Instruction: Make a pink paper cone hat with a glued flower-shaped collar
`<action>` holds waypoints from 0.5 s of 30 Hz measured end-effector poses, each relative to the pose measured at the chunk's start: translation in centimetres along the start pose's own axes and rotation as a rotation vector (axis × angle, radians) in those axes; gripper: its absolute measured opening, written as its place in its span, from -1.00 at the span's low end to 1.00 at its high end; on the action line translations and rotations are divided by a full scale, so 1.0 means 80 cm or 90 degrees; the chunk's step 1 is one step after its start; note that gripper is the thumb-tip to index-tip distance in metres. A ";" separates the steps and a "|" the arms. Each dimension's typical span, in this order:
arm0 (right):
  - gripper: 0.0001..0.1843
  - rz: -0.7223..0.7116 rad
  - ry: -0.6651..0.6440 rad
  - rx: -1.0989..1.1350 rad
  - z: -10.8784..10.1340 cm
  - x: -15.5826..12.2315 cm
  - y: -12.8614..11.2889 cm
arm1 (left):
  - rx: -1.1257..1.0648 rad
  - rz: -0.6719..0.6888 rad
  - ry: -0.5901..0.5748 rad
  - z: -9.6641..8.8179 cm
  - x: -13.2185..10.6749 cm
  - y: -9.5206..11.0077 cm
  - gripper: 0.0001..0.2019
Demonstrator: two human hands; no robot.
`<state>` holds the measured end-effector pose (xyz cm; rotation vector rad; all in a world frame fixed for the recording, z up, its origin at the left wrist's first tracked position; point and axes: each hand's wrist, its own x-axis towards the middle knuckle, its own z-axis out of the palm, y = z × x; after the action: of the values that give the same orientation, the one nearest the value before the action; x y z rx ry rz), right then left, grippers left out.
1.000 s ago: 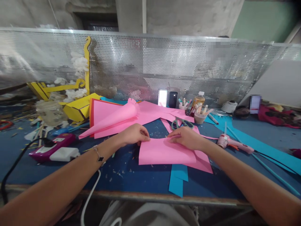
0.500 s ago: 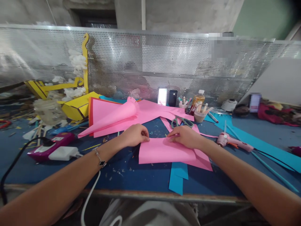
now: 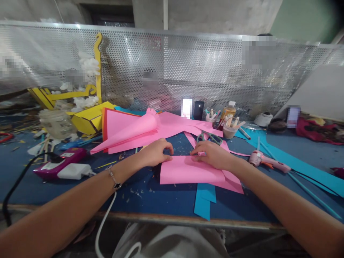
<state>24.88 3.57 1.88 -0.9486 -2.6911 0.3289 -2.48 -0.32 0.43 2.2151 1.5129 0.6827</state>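
a pink paper sheet [image 3: 188, 171] lies on the blue table [image 3: 150, 200] near its front edge. the left hand [image 3: 155, 153] curls, pinching the sheet's top edge; the right hand [image 3: 212, 156] pinches it too, forearms angled inward. scissors [image 3: 209, 138] sit at twelve o'clock, a pink glue gun [image 3: 268, 162] at three.

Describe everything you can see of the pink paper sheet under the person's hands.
The pink paper sheet is matte, flat and roughly rectangular, with straight edges. It lies on the blue work surface, overlapping a larger pink paper piece that extends past its lower right corner. The fingers of the left hand and right hand are at its upper edge, though whether they grip it cannot be told. A teal paper strip emerges just below it.
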 end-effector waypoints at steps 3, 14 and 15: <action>-0.74 -0.014 -0.026 0.013 0.000 0.001 -0.003 | 0.011 0.025 -0.067 -0.003 0.001 0.003 -0.88; -0.77 -0.024 -0.096 -0.036 -0.005 0.006 -0.003 | 0.256 0.096 -0.300 -0.021 0.013 0.050 -0.77; -0.78 -0.019 -0.097 -0.052 -0.004 0.007 -0.005 | 0.274 0.103 -0.311 -0.020 0.015 0.054 -0.77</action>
<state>24.36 3.64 2.43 -0.9405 -2.8738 0.2975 0.20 -0.64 4.36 2.5797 1.3199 -0.1711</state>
